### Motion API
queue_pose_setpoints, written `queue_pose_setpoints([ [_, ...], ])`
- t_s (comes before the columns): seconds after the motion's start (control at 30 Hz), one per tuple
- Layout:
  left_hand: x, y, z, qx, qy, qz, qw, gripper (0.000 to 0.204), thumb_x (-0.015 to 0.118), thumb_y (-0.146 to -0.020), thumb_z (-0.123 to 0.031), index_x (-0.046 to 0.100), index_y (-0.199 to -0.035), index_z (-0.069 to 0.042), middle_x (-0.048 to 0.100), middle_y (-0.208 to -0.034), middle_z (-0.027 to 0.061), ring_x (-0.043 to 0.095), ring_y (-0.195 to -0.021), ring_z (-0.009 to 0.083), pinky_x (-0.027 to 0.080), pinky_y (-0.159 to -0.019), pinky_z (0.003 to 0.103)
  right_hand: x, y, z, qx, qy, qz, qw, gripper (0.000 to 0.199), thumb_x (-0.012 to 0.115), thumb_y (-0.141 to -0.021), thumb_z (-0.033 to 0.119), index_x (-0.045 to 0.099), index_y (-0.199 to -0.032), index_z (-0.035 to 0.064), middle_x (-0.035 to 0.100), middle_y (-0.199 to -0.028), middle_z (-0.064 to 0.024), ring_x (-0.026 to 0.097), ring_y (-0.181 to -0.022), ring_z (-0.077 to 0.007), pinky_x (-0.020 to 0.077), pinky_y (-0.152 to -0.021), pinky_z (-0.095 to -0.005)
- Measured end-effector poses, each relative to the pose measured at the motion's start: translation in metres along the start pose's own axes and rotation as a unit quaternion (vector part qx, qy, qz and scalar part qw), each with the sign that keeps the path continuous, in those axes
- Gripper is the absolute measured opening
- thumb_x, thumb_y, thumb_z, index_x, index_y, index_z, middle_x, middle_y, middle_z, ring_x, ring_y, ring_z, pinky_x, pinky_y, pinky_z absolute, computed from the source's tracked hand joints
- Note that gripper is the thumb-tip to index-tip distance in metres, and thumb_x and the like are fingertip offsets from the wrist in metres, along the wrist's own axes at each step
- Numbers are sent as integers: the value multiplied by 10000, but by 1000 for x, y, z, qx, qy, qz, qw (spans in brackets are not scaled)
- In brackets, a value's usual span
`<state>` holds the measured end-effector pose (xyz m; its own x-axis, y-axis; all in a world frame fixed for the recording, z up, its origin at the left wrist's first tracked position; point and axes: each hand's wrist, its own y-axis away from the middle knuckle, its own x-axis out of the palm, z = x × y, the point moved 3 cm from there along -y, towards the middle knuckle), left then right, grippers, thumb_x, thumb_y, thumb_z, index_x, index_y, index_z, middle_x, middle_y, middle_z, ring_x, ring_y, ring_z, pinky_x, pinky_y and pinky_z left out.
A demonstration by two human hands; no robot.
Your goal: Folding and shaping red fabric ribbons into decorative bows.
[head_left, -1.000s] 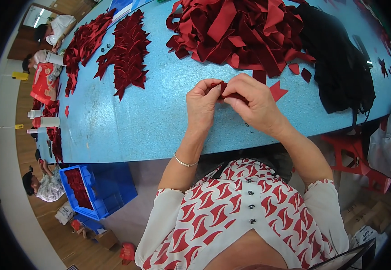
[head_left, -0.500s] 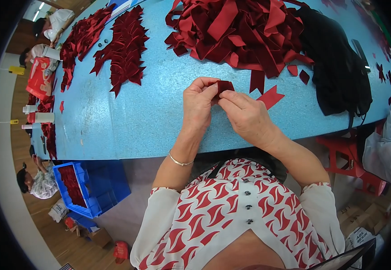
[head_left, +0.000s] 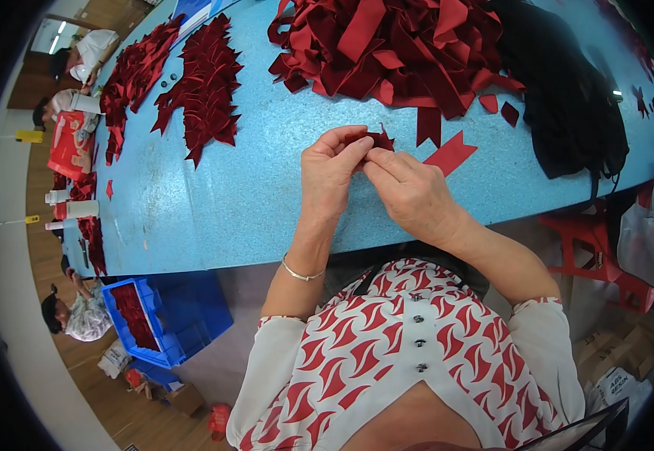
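Between my two hands is a short dark red velvet ribbon (head_left: 382,140), bunched together at the fingertips. My left hand (head_left: 328,169) pinches it between thumb and fingers from the left. From the right, my right hand (head_left: 409,188) pinches its lower edge, fingers closed. Part of the ribbon is hidden behind the fingers. Just beyond my right hand lies a flat red ribbon piece (head_left: 452,156) with a notched end, and a darker ribbon strip (head_left: 428,126) hangs out of the big pile of cut ribbons (head_left: 387,52).
Rows of folded ribbon bows (head_left: 210,90) lie left on the blue table (head_left: 267,218). A black bag (head_left: 564,98) covers the right side. Below the table's left edge stands a blue crate (head_left: 184,316); red stools (head_left: 590,248) stand at right. Other people sit along the left and right edges.
The ribbon, flat and upright before, is now gathered and crumpled between my fingers. Both hands stay in nearly the same place; the whole view has shifted slightly.
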<state>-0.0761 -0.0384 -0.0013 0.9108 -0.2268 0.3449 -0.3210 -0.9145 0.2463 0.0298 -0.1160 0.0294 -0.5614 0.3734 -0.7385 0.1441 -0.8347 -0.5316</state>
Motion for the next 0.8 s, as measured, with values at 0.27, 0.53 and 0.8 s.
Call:
queue_pose_setpoints([
  [0.27, -7, -8, -13, 36, 37, -19, 999, 130, 613, -776, -28, 603, -903, -4, 628, -817, 69, 595, -674, 116, 475, -569, 217, -14, 17, 2, 153, -256, 31, 954, 206, 637, -736, 92, 571, -897, -17, 570, -944, -88, 579, -748, -160, 478, -593, -250],
  [0.53, 7, 1, -35, 86, 37, 5, 996, 123, 626, -770, -33, 613, -891, -21, 632, -811, 40, 583, -679, 83, 433, -556, 184, 13, 4, -29, 292, -527, -9, 798, 171, 610, -762, 58, 586, -915, -14, 608, -872, -42, 565, -765, -90, 447, -697, -221],
  [0.8, 23, 9, -50, 98, 11, 29, 995, 132, 626, -772, -37, 617, -903, -19, 630, -814, 37, 572, -687, 71, 410, -549, 173, 26, 3, -20, 294, -687, 87, 659, 199, 612, -748, 37, 599, -942, -5, 618, -842, -34, 579, -770, -105, 454, -732, -233],
])
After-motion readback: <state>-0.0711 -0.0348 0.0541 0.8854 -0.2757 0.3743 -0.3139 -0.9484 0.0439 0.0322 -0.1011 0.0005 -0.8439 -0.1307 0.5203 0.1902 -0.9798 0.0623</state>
